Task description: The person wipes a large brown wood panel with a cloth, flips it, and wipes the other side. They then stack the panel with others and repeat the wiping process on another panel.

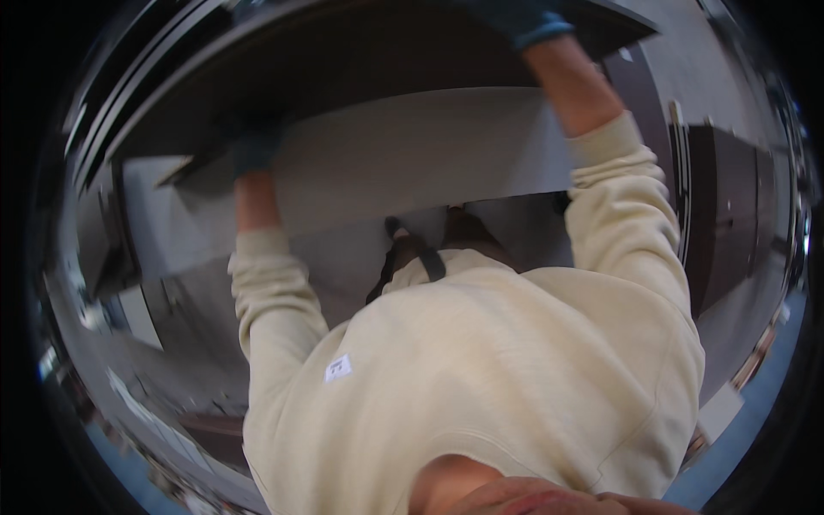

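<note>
Right hand [522, 19] and left hand [256, 148], in blue-green gloves [542, 33], are at a long, smooth, dark panel [386, 60] that spans the space before the person and ends in a sharp corner at right; blur and shadow hide the fingers, so I cannot tell their grip. Nearer lies a flat, pale-grey surface [421, 142]. Soft cream sleeves [620, 202] bunch in thick folds.

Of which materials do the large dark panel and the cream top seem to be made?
Dark panel: possibly coated board, matte, judging by its flat, even colour; no grain shows, so painted metal remains possible.
Cream top: probably knitted, cotton-like fabric, matte and soft, as its bunched, rounded folds suggest.
</note>
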`<action>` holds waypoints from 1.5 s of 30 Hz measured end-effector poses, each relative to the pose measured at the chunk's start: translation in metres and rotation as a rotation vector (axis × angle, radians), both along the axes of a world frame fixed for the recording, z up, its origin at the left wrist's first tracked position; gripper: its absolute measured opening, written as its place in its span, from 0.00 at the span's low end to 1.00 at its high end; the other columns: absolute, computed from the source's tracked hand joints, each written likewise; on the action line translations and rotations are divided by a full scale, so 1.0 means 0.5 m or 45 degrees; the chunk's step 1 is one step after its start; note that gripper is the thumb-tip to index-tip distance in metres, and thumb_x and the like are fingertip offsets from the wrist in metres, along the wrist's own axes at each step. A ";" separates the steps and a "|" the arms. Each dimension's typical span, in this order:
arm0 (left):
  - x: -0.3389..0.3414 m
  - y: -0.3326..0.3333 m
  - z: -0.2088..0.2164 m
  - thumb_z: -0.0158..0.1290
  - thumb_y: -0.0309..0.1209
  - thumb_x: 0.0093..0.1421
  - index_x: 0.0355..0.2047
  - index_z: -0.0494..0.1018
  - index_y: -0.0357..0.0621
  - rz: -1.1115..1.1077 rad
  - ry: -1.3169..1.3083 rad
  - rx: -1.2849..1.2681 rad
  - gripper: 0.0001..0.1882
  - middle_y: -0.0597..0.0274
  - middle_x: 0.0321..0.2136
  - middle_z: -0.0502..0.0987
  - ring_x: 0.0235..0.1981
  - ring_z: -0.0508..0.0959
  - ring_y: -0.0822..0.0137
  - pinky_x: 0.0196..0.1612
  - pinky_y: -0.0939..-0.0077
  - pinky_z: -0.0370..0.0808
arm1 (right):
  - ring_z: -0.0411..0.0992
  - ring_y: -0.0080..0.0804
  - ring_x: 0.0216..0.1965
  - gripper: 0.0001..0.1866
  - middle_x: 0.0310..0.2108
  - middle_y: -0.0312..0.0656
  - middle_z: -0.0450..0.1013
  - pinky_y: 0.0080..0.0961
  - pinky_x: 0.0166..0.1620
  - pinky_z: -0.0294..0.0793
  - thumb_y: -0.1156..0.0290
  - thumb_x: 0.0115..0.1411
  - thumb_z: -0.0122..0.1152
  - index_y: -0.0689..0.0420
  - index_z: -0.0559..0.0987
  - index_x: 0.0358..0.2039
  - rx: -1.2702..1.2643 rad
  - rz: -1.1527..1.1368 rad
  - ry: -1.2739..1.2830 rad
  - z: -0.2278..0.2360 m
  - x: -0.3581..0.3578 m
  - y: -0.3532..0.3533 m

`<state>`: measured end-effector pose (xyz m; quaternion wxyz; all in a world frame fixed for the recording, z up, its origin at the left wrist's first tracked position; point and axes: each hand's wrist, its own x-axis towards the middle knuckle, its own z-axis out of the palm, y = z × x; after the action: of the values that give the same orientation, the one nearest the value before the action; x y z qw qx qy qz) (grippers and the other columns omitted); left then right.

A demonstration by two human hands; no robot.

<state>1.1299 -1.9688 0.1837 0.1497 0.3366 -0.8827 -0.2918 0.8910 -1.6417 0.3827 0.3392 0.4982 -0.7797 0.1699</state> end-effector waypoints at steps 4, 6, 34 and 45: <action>-0.025 0.094 0.181 0.47 0.66 0.68 0.73 0.60 0.49 -0.210 0.209 -0.324 0.44 0.50 0.72 0.61 0.71 0.61 0.46 0.74 0.40 0.54 | 0.78 0.48 0.27 0.38 0.22 0.46 0.77 0.44 0.34 0.75 0.25 0.58 0.55 0.52 0.82 0.21 -0.099 0.008 0.010 -0.026 -0.006 -0.009; -0.032 0.164 0.253 0.47 0.62 0.71 0.73 0.60 0.47 -0.139 0.708 0.620 0.41 0.47 0.70 0.64 0.70 0.63 0.46 0.74 0.41 0.58 | 0.79 0.48 0.31 0.38 0.26 0.47 0.79 0.46 0.41 0.75 0.25 0.57 0.54 0.52 0.85 0.27 -0.018 -0.064 -0.088 -0.020 0.014 -0.002; 0.380 0.510 -0.224 0.63 0.57 0.61 0.67 0.69 0.54 1.312 0.901 2.421 0.39 0.61 0.68 0.68 0.68 0.65 0.51 0.73 0.47 0.60 | 0.71 0.54 0.64 0.24 0.62 0.53 0.73 0.46 0.62 0.74 0.56 0.71 0.52 0.46 0.75 0.65 -0.137 -0.789 -0.965 -0.627 -0.344 0.572; 0.408 0.509 -0.247 0.63 0.61 0.59 0.68 0.67 0.53 1.078 0.887 2.538 0.43 0.61 0.69 0.67 0.69 0.64 0.51 0.75 0.50 0.58 | 0.46 0.58 0.78 0.48 0.77 0.56 0.50 0.55 0.76 0.47 0.35 0.65 0.54 0.59 0.63 0.72 0.354 -0.444 -1.103 -0.594 0.078 0.248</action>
<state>1.3338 -1.7143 0.0603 0.1390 0.4774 0.0168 -0.8674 0.9302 -1.5175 0.0858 -0.0627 0.2843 -0.9363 0.1966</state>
